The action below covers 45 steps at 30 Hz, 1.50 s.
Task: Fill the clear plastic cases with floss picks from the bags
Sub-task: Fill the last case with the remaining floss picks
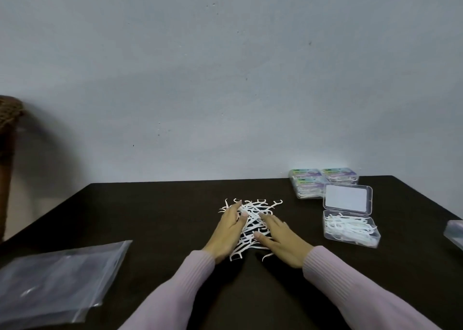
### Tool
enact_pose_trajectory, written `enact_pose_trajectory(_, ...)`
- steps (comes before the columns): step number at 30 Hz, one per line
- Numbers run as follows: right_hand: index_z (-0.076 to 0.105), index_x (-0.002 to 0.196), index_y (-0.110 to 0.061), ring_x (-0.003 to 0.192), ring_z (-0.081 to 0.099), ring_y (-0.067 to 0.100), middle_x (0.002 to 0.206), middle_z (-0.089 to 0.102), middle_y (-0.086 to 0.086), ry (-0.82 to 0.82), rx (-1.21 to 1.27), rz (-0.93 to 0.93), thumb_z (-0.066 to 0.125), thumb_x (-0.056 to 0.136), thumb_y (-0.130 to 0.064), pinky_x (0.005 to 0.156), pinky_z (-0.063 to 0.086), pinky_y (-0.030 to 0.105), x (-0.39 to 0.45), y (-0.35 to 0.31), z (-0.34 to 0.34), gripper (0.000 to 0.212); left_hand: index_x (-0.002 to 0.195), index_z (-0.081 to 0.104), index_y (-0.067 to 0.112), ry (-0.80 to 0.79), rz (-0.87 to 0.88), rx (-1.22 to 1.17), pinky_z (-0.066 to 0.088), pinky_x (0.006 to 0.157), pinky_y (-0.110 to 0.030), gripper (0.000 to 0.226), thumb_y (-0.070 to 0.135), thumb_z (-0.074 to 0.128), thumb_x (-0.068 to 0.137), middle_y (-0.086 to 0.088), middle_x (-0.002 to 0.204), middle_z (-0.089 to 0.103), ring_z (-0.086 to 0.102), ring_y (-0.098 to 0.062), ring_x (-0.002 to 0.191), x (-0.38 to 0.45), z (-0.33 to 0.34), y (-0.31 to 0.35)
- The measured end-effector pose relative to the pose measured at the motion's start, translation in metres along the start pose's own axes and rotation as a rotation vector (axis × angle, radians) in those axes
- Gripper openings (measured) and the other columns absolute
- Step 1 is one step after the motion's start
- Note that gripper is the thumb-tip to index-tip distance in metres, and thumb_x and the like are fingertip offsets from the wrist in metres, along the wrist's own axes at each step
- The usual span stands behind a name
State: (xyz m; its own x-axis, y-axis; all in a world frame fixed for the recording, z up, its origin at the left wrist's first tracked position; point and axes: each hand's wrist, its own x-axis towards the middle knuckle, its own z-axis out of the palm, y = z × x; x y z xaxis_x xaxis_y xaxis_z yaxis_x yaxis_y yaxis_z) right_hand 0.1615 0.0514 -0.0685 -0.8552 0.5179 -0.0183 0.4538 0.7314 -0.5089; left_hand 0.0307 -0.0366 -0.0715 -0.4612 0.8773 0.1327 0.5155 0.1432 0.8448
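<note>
A loose pile of white floss picks (253,211) lies on the dark table (155,216) in the middle. My left hand (226,232) rests on the pile's left side with straight fingers. My right hand (280,239) lies flat on its right side, fingers spread. To the right stands an open clear plastic case (350,227) holding several picks, its lid (347,197) raised behind it. Several closed, filled cases (318,180) with coloured labels sit at the back right.
Flat clear plastic bags (57,277) lie at the front left. Part of another clear case (454,232) shows at the right edge. A grey wall rises behind the table. A brown wicker-topped piece of furniture (8,139) stands at far left.
</note>
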Motion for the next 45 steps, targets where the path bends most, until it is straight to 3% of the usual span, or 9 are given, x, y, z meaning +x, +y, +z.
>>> enact_pose_trajectory(3, 0.018, 0.146, -0.014, 0.138, 0.023, 0.014, 0.151, 0.018, 0.002, 0.057, 0.025, -0.064, 0.051, 0.093, -0.031, 0.114, 0.019, 0.025, -0.002, 0.0, -0.01, 0.064, 0.145, 0.031, 0.023, 0.035, -0.016, -0.105, 0.022, 0.11, -0.024, 0.046, 0.035, 0.037, 0.101, 0.007, 0.151, 0.029, 0.025, -0.002, 0.134, 0.003, -0.003, 0.001)
enact_pose_trajectory(7, 0.024, 0.143, -0.018, 0.133, 0.031, 0.014, 0.147, 0.026, 0.001, 0.011, -0.05, -0.045, 0.064, 0.082, -0.025, 0.111, 0.025, 0.026, 0.0, 0.009, -0.03, 0.074, 0.14, 0.038, 0.022, 0.058, 0.013, 0.134, 0.026, 0.105, -0.023, 0.052, 0.035, 0.056, 0.093, 0.003, 0.143, 0.039, 0.031, -0.008, 0.131, -0.001, -0.027, -0.007)
enact_pose_trajectory(15, 0.032, 0.14, -0.019, 0.133, 0.034, 0.014, 0.147, 0.033, 0.0, -0.176, -0.194, -0.133, 0.053, 0.087, -0.011, 0.112, 0.026, 0.029, 0.021, 0.0, -0.036, 0.058, 0.139, 0.04, 0.023, -0.111, -0.084, 0.622, 0.036, 0.106, -0.035, 0.097, 0.074, 0.067, 0.061, 0.006, 0.129, 0.042, 0.033, -0.011, 0.124, -0.018, -0.038, 0.003)
enact_pose_trajectory(20, 0.039, 0.136, -0.022, 0.126, 0.043, 0.018, 0.14, 0.041, -0.002, -0.081, -0.415, -0.213, 0.048, 0.089, -0.01, 0.105, 0.035, 0.032, 0.036, -0.006, -0.029, 0.05, 0.13, 0.051, 0.024, -0.112, -0.072, 0.59, 0.042, 0.099, -0.03, 0.081, 0.06, 0.077, 0.063, 0.008, 0.114, 0.043, 0.04, -0.009, 0.114, -0.016, -0.041, 0.005)
enact_pose_trajectory(26, 0.054, 0.123, -0.024, 0.114, 0.051, 0.018, 0.124, 0.052, -0.003, 0.099, -0.617, -0.316, 0.052, 0.092, -0.027, 0.101, 0.031, 0.033, 0.031, -0.011, -0.033, 0.031, 0.107, 0.068, 0.013, -0.07, -0.034, 0.49, 0.041, 0.061, -0.008, 0.047, 0.031, 0.084, 0.067, 0.005, 0.092, 0.063, 0.053, 0.0, 0.072, -0.01, -0.05, 0.006)
enact_pose_trajectory(33, 0.062, 0.104, -0.017, 0.099, 0.059, 0.019, 0.106, 0.065, -0.003, 0.248, -0.753, -0.45, 0.043, 0.096, -0.027, 0.097, 0.031, 0.029, 0.023, -0.01, -0.029, 0.023, 0.094, 0.072, 0.018, 0.029, 0.096, 0.625, 0.051, 0.077, -0.023, 0.02, 0.021, 0.077, 0.075, 0.004, 0.084, 0.068, 0.062, -0.009, 0.08, -0.015, -0.047, 0.008)
enact_pose_trajectory(36, 0.066, 0.08, -0.022, 0.077, 0.064, 0.015, 0.08, 0.067, -0.008, 0.291, -0.801, -0.471, 0.064, 0.083, -0.028, 0.084, 0.042, 0.032, 0.021, -0.007, -0.03, 0.007, 0.093, 0.071, 0.02, 0.065, 0.155, 0.674, 0.05, 0.079, -0.026, 0.014, 0.023, 0.072, 0.079, 0.005, 0.088, 0.069, 0.063, -0.011, 0.084, -0.018, -0.045, 0.009)
enact_pose_trajectory(38, 0.061, 0.06, -0.027, 0.055, 0.059, 0.009, 0.057, 0.06, -0.012, 0.351, -0.83, -0.454, 0.081, 0.063, -0.03, 0.068, 0.047, 0.028, 0.019, -0.005, -0.031, 0.021, 0.094, 0.071, 0.021, 0.084, 0.189, 0.73, 0.049, 0.08, -0.027, 0.012, 0.024, 0.066, 0.083, 0.005, 0.091, 0.07, 0.064, -0.012, 0.087, -0.019, -0.045, 0.01)
enact_pose_trajectory(45, 0.062, 0.064, -0.023, 0.056, 0.057, 0.013, 0.059, 0.059, -0.008, 0.541, -0.807, -0.403, 0.08, 0.066, -0.026, 0.069, 0.05, 0.035, 0.007, 0.001, -0.037, 0.019, 0.097, 0.07, 0.021, 0.125, 0.282, 0.756, 0.048, 0.085, -0.027, 0.014, 0.023, 0.06, 0.087, 0.006, 0.094, 0.072, 0.064, -0.011, 0.09, -0.016, -0.045, 0.008)
